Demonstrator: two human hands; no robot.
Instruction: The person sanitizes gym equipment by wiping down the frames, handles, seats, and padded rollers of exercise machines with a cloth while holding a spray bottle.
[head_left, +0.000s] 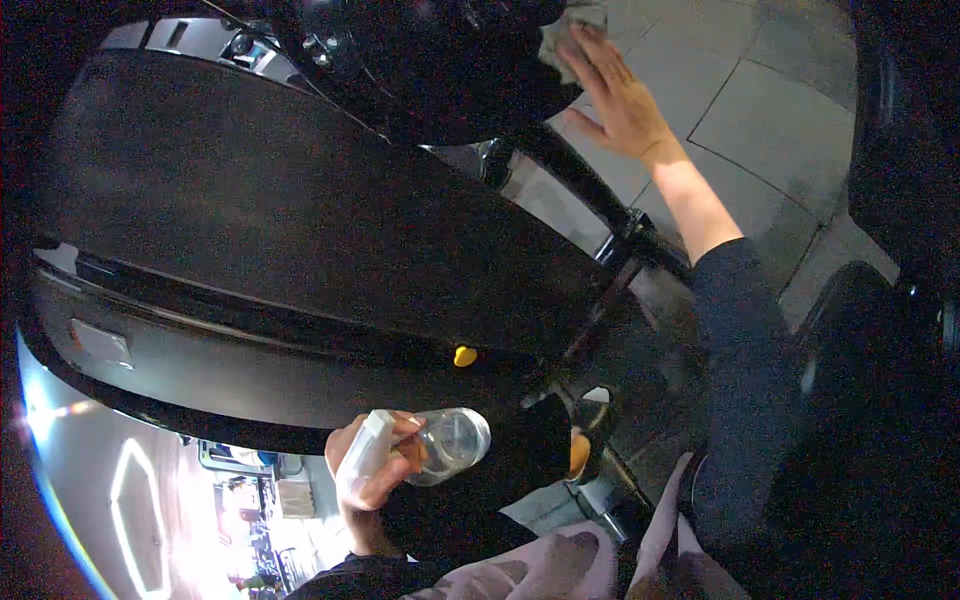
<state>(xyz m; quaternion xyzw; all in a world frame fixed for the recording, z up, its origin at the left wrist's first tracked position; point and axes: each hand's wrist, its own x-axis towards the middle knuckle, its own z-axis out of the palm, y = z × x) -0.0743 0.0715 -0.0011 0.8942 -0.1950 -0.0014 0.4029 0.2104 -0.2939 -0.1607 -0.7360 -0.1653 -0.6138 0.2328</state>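
Observation:
My left hand (397, 476) is wrapped around a clear spray bottle (454, 446) with a white trigger head. The bottle lies tilted in the hand, in front of a large dark machine panel (285, 195). Near the top, my right hand (619, 105) is stretched out with its fingers on a pale cloth (574, 37). That cloth lies against the edge of a dark, rounded part of the machine (465, 75), which is too dark to make out. A yellow knob (465, 356) sticks out from the panel, above the bottle in the picture.
A black metal bar (574, 169) runs between the dark part and the lower frame. Grey floor tiles (772, 112) show at the upper right. Pale-clothed legs (547, 562) are at the bottom. A brightly lit room with equipment (255, 502) appears at lower left.

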